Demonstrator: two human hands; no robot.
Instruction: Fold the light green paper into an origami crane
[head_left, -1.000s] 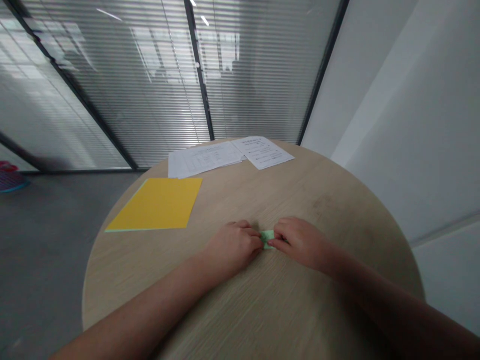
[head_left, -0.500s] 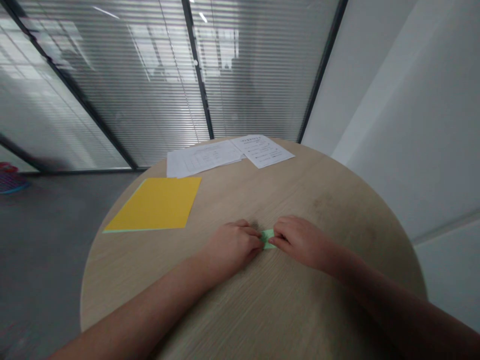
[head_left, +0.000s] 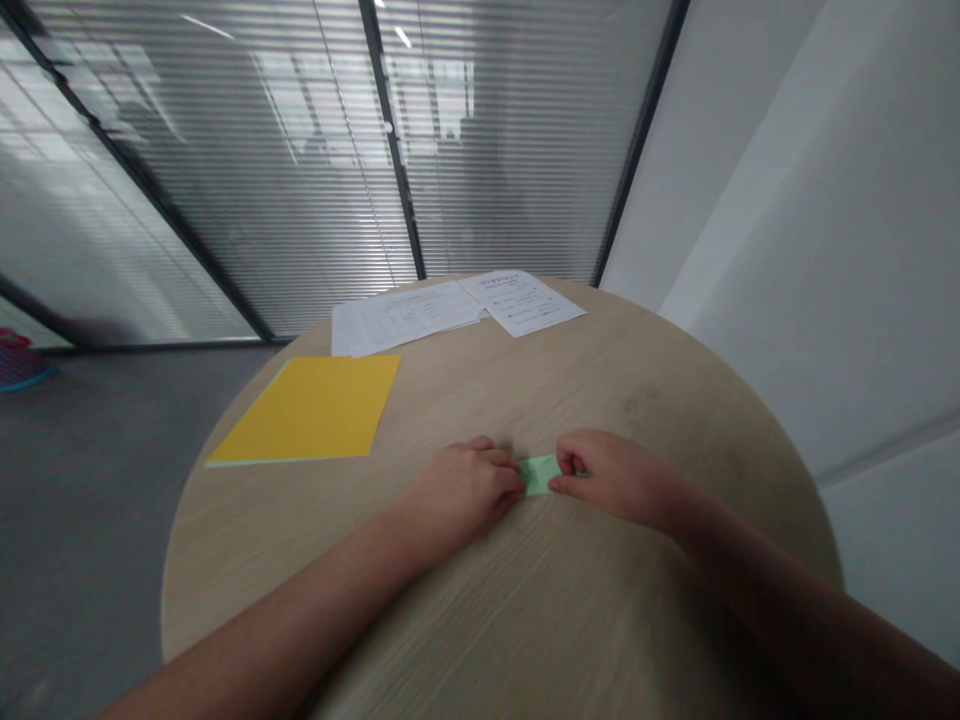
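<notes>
A small folded green paper (head_left: pixel 540 473) lies flat on the round wooden table (head_left: pixel 525 620), near its middle. My left hand (head_left: pixel 461 488) is curled, its fingertips pinching the paper's left end. My right hand (head_left: pixel 611 474) pinches the right end between thumb and forefinger. Both hands rest on the tabletop, and most of the paper shows between them.
A yellow sheet (head_left: pixel 311 408) over a pale green one lies at the table's left. White printed pages (head_left: pixel 450 308) sit at the far edge. Glass walls with blinds stand behind; a white wall is close on the right. Grey floor lies to the left.
My right hand has slid a little to the right, so more of the green paper shows between the hands. The left hand has stayed in place.
</notes>
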